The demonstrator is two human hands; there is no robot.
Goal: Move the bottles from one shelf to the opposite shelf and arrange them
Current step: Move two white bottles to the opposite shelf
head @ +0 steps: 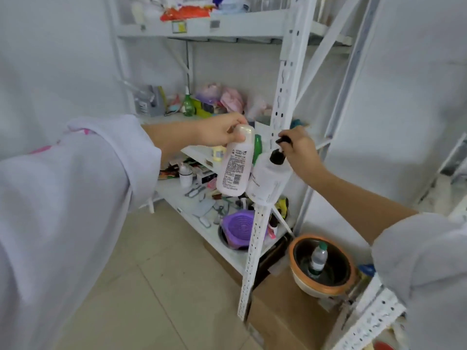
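My left hand (219, 131) grips a pale pink bottle (235, 168) by its cap end, so the bottle hangs down with its barcode label facing me. My right hand (299, 147) holds a clear white pump bottle (267, 181) by its black pump head. Both bottles hang side by side, almost touching, in front of the white metal shelf rack (285, 79). A green bottle (257, 147) stands on the shelf just behind them, and a green spray bottle (188, 104) stands further back on the middle shelf.
The rack's perforated upright (252, 248) runs right behind the bottles. Lower shelves hold a purple bowl (238, 227), a small white bottle (185, 174) and clutter. On cardboard boxes (285, 311) sits an orange-rimmed bowl (321, 263) with a water bottle in it. Another rack's post (371, 317) is at the lower right.
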